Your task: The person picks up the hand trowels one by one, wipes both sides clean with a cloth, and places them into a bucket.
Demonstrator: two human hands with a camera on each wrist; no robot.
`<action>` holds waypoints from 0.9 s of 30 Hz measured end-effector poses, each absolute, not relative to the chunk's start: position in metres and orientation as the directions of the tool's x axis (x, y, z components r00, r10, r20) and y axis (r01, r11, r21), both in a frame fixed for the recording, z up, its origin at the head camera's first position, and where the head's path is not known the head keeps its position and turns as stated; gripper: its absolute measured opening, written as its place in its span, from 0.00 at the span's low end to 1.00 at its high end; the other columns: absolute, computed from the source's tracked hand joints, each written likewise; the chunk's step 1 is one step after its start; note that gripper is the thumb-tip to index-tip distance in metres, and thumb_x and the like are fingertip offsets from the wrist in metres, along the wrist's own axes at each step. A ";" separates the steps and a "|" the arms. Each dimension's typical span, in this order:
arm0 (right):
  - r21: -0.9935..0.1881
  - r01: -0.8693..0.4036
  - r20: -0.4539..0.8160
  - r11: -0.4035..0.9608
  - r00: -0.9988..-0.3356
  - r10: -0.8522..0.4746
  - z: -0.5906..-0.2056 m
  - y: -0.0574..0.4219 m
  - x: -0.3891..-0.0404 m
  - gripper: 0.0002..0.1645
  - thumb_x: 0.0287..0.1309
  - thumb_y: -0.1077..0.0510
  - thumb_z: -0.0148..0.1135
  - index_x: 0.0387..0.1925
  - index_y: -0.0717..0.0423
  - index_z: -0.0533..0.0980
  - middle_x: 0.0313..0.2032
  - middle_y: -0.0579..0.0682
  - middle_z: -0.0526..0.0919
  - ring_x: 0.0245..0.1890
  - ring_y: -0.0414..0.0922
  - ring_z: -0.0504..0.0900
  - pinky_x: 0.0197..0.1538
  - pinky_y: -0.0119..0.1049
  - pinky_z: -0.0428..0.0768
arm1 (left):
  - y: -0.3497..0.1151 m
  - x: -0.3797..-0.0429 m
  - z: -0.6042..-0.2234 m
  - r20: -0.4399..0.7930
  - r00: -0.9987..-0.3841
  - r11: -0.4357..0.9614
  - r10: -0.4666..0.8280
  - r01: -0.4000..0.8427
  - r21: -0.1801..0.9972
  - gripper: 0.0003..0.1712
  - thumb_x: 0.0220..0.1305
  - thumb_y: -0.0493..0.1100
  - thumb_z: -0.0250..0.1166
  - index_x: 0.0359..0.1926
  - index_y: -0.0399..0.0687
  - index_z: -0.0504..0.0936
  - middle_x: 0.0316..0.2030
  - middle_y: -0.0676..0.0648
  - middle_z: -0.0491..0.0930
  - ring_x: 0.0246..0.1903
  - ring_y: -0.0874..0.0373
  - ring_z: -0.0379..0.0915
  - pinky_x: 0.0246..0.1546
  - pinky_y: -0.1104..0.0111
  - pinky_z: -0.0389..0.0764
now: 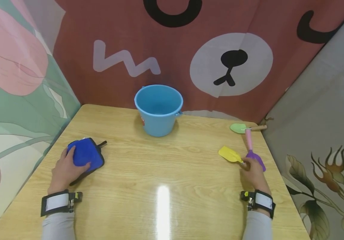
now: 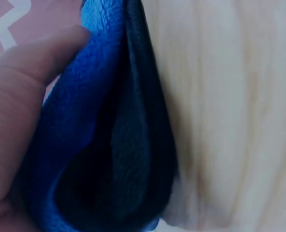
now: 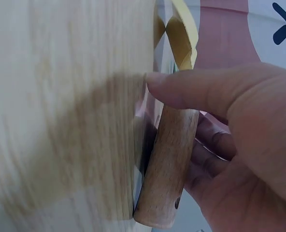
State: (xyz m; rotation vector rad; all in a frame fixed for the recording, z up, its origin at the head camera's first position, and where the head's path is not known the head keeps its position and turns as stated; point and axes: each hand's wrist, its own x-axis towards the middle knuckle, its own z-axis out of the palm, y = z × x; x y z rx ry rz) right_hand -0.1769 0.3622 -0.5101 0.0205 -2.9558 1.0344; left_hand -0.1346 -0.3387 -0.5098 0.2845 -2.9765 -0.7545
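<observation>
My left hand (image 1: pixel 65 171) rests over the near left side of a folded blue towel (image 1: pixel 86 153), its thumb and fingers spread across the top. Black edging, a small dark loop and a grey inner face show on the towel (image 2: pixel 80 111). On the right side of the table, my right hand (image 1: pixel 254 173) pinches a small yellow toy shovel (image 1: pixel 229 154) by its handle. Close up in the right wrist view, that wooden handle (image 3: pixel 167 164) lies near the tabletop, the thumb across its upper end and the other fingers behind it.
A light blue bucket (image 1: pixel 159 125) stands upright at the back middle of the wooden table (image 1: pixel 124 186). Beyond the right hand lie a purple shovel with a pink handle (image 1: pixel 257 160) and a green trowel (image 1: pixel 237 128) with a wooden handle. Printed curtains (image 1: pixel 124 86) hang around the table.
</observation>
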 end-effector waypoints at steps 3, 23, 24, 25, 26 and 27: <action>-0.626 -0.009 0.012 0.780 -1.000 -0.002 -0.510 0.363 -0.179 0.28 0.58 0.74 0.59 0.61 0.77 0.70 0.60 0.79 0.71 0.61 0.73 0.71 0.64 0.65 0.70 | -0.337 -0.135 -0.510 0.046 -0.985 0.849 -0.169 -0.121 0.514 0.57 0.58 0.51 0.72 0.75 0.27 0.51 0.69 0.16 0.52 0.61 0.13 0.55 0.55 0.25 0.63; -0.603 -0.130 0.144 0.787 -0.988 -0.053 -0.501 0.365 -0.183 0.19 0.67 0.71 0.56 0.57 0.75 0.74 0.51 0.75 0.77 0.51 0.68 0.78 0.55 0.64 0.75 | -0.340 -0.138 -0.499 0.139 -0.986 0.761 -0.086 0.025 0.649 0.38 0.61 0.40 0.68 0.71 0.33 0.67 0.63 0.20 0.68 0.58 0.22 0.66 0.51 0.31 0.69; -0.598 -0.131 0.138 0.790 -0.989 -0.059 -0.500 0.364 -0.183 0.18 0.67 0.72 0.56 0.57 0.76 0.74 0.51 0.75 0.78 0.51 0.68 0.78 0.55 0.64 0.75 | -0.339 -0.138 -0.497 0.144 -0.986 0.755 -0.083 0.032 0.655 0.37 0.62 0.41 0.68 0.71 0.34 0.68 0.63 0.21 0.69 0.58 0.23 0.67 0.51 0.31 0.69; -0.589 -0.134 0.134 0.797 -0.989 -0.068 -0.498 0.363 -0.184 0.18 0.67 0.72 0.55 0.56 0.76 0.74 0.50 0.75 0.78 0.51 0.69 0.78 0.55 0.64 0.76 | -0.337 -0.139 -0.495 0.149 -0.986 0.748 -0.079 0.040 0.662 0.37 0.63 0.41 0.67 0.70 0.35 0.68 0.62 0.21 0.70 0.58 0.23 0.67 0.51 0.32 0.70; -0.583 -0.136 0.124 0.801 -0.989 -0.078 -0.497 0.361 -0.184 0.18 0.67 0.72 0.54 0.57 0.77 0.74 0.50 0.76 0.78 0.51 0.69 0.78 0.54 0.64 0.76 | -0.335 -0.139 -0.494 0.152 -0.986 0.742 -0.074 0.047 0.668 0.36 0.64 0.41 0.67 0.70 0.36 0.69 0.62 0.22 0.70 0.58 0.23 0.68 0.51 0.32 0.70; -0.576 -0.142 0.118 0.805 -0.989 -0.089 -0.496 0.360 -0.185 0.18 0.67 0.72 0.53 0.57 0.77 0.73 0.51 0.76 0.78 0.52 0.70 0.78 0.54 0.64 0.76 | -0.332 -0.140 -0.492 0.158 -0.985 0.736 -0.069 0.057 0.675 0.35 0.64 0.41 0.66 0.70 0.36 0.69 0.62 0.22 0.71 0.58 0.23 0.68 0.51 0.33 0.70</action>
